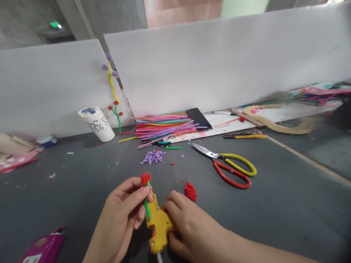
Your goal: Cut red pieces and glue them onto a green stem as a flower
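Toward the near edge of the dark grey desk (287,212), the person's right hand (189,221) curls its fingers around the handle of a yellow plastic glue gun (159,228). Beside it, the left hand (123,206) pinches a fuzzy green stem topped with a red tufted head (146,178), held upright just over the gun's front end. Beyond the right hand sits a small heap of red fuzzy snippets (190,191). Farther off lie steel scissors with red and yellow handles (215,156) and scattered purple snippets (153,156). Near the desk's far edge, a multicoloured bundle of fuzzy sticks (164,128) lies beside a black flat phone (199,118).
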Motion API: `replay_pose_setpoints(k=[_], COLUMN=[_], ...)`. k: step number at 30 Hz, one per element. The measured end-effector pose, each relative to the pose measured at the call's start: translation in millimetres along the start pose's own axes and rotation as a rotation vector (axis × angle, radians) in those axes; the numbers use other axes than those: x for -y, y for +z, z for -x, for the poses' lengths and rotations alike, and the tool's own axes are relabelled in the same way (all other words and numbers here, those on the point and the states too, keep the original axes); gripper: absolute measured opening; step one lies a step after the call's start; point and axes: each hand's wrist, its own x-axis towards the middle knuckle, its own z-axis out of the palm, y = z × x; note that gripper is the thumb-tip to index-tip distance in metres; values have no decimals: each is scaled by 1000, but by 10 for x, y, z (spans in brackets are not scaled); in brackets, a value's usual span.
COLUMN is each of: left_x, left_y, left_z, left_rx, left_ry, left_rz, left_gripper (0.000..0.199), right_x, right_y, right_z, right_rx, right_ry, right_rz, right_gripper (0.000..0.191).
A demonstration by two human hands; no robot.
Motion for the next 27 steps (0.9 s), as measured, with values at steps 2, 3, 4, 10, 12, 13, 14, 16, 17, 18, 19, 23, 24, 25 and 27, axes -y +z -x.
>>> replay_pose_setpoints(k=[2,3,4,10,12,13,14,16,17,18,19,23,24,25,27], left_x=[32,44,55,105,122,130,137,146,148,150,151,166,173,181,198], left_y=[28,35,39,41,47,51,57,69,76,82,88,100,100,100,99], left_z=[11,11,9,-22,-28,-30,-31,-31,-31,-30,-30,-33,-34,-36,-38], left_rx=[38,51,60,77,85,87,88,87,86,82,80,88,90,91,96], left_ry=[-30,-42,-50,-78,-97,-107,-117,-130,-135,-138,-142,-144,-142,-140,-141], left_rz=[-6,-12,-19,-34,-44,-47,-51,-51,-51,-51,-52,-63,-66,-68,-72], left_gripper=[12,12,11,14,14,14,14,16,16,17,16,16,16,16,16], right_x=[-24,-45,-75,-424,-526,-559,-580,-593,-590,-584,-577,-536,-525,-517,-506], right_y=[39,29,-4,-432,-498,-501,-487,-434,-404,-378,-358,-358,-372,-389,-423], right_z=[-26,-38,-48,-67,-64,-63,-64,-69,-74,-79,-85,-93,-89,-84,-75], right_rx=[-5,-9,-21,-114,-96,-90,-88,-91,-92,-91,-91,-142,-166,-189,-220], right_ry=[-59,-77,-78,115,134,138,141,146,145,143,141,172,192,216,260], right_rz=[120,154,187,336,337,337,337,337,332,322,306,177,125,65,-82], right_gripper=[17,20,22,16,13,12,12,15,16,16,15,13,13,13,14])
